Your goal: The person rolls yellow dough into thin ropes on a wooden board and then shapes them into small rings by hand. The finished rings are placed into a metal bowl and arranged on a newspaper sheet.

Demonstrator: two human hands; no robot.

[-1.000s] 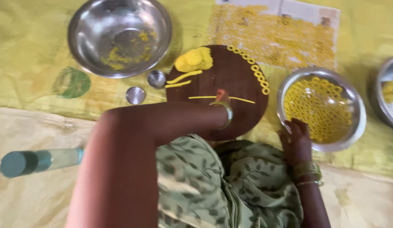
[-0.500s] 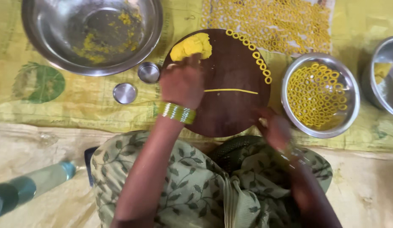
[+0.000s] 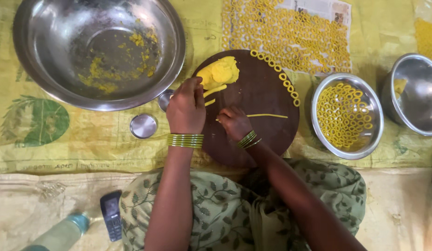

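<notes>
Round dark board point(image 3: 258, 135): left hand point(image 3: 186, 109) pinches a short dough stick point(image 3: 215, 90) beside the dough lump point(image 3: 219, 72); right hand point(image 3: 233, 122) presses closed on a thin dough strand point(image 3: 267, 115). Risk, judged: strand snapping if pulled

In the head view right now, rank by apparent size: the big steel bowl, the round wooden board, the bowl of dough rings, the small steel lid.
1. Big steel bowl
2. Wooden board
3. Bowl of rings
4. Small lid

All lie on the same mat, so nearness hardly skews this.
</notes>
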